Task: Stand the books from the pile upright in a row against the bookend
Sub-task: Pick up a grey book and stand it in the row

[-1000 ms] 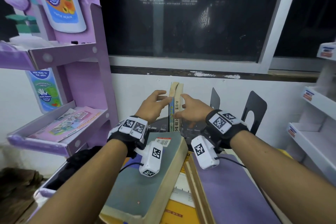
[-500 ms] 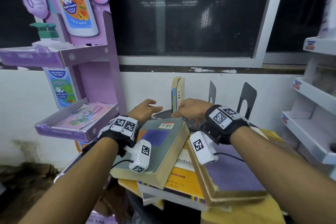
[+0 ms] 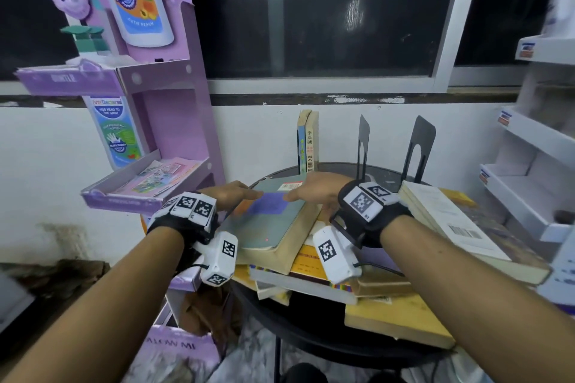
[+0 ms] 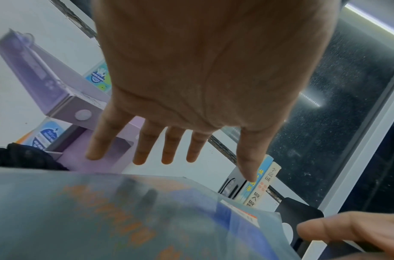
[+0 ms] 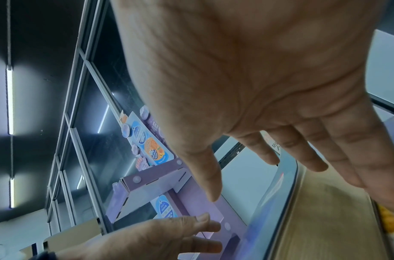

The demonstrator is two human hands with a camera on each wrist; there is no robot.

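Two thin books (image 3: 308,141) stand upright at the back of the round black table (image 3: 311,348); the left wrist view shows them (image 4: 261,183) against a black bookend. Two more black bookends (image 3: 362,146) (image 3: 418,146) stand empty to their right. A thick grey-green book (image 3: 267,221) with a blue patch tops the pile. My left hand (image 3: 236,193) hovers over its far left corner with fingers (image 4: 167,154) spread. My right hand (image 3: 306,193) is at its far right edge with fingers (image 5: 302,158) straight. I cannot tell if either hand touches the cover (image 4: 124,211).
A purple display stand (image 3: 174,121) rises close on the left and white shelves (image 3: 529,165) on the right. A white-covered book (image 3: 451,221) lies on the pile's right side, with yellow and tan books (image 3: 395,323) below. The wall is right behind the table.
Both hands have let go of the two standing books and drawn back and down over the grey-green book on top of the pile. The head view has pulled back.
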